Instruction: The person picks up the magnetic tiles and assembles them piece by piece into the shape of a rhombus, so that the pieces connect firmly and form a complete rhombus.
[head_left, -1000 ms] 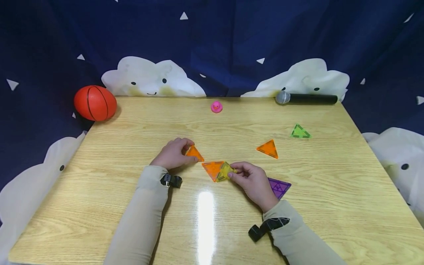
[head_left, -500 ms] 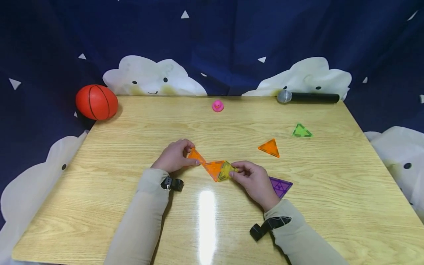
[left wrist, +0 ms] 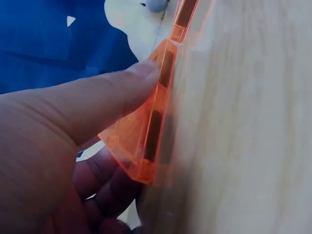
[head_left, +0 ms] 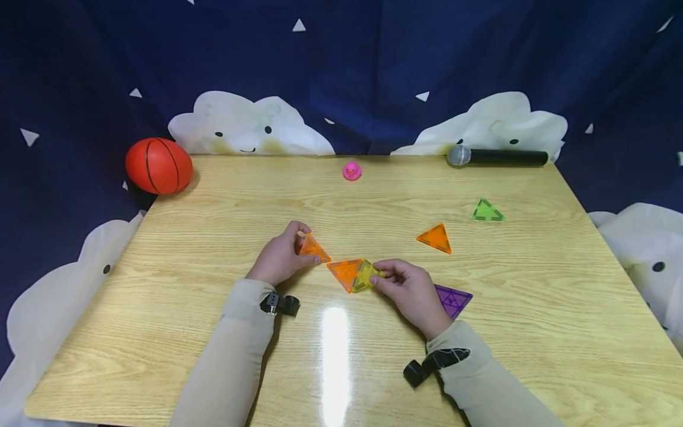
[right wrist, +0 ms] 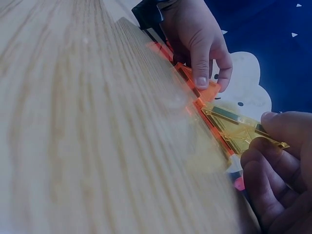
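Note:
My left hand [head_left: 280,255] pinches a translucent orange triangle tile [head_left: 313,249] between thumb and fingers; in the left wrist view the tile [left wrist: 131,129] stands tilted, its lower edge close over the wood. A second orange triangle tile [head_left: 343,271] lies on the table between the hands, near the held tile's corner. My right hand [head_left: 408,290] grips a yellow triangle tile [head_left: 363,275] by one corner. That yellow tile [right wrist: 234,126] is raised at the fingers' side, and its far end meets the second orange tile's edge. A purple triangle tile [head_left: 453,300] lies partly hidden behind the right wrist.
A third orange triangle tile [head_left: 436,238] and a green one [head_left: 487,210] lie to the right on the wooden table [head_left: 187,237]. Along the back are a red ball [head_left: 159,166], a pink rubber duck [head_left: 351,171] and a black microphone [head_left: 498,156]. A blue curtain [head_left: 341,65] hangs behind.
The left hand's orange tile came against the middle orange tile's corner, then drew slightly back and tilted. The right hand keeps its hold on the yellow tile, nearly still.

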### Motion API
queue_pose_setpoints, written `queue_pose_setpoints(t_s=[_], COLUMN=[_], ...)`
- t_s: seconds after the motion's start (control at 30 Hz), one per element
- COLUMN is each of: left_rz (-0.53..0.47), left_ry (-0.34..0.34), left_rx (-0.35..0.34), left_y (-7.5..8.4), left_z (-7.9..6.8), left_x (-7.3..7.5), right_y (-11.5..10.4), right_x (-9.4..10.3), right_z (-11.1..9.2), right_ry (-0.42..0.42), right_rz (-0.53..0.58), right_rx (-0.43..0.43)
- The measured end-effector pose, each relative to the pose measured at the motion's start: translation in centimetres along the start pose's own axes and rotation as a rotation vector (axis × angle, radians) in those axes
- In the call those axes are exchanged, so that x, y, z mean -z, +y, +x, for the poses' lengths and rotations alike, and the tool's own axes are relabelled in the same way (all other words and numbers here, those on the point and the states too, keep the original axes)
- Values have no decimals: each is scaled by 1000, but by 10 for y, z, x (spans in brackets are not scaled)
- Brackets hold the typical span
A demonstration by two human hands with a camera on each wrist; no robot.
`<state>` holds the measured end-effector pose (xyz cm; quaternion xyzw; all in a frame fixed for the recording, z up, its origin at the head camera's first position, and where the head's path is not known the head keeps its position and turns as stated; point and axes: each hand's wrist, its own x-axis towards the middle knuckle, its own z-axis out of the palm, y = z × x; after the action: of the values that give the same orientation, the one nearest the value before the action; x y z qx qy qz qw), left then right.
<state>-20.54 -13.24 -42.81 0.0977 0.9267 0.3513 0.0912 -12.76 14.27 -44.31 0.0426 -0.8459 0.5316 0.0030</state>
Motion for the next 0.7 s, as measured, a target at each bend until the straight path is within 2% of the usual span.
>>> queue_pose_setpoints(t_s=[0.47, 0.7], left_rz=[-17, -84], left_ry=[78, 90], left_rx=[9, -18], left_y=[0, 3], left_z=[-4, -7], left_x=[-4, -10], right_y=[-1, -2], right_x=[0, 0], right_z=[0, 0], right_ry=[-4, -11], right_rz=[11, 13], right_rx=[-11, -13])
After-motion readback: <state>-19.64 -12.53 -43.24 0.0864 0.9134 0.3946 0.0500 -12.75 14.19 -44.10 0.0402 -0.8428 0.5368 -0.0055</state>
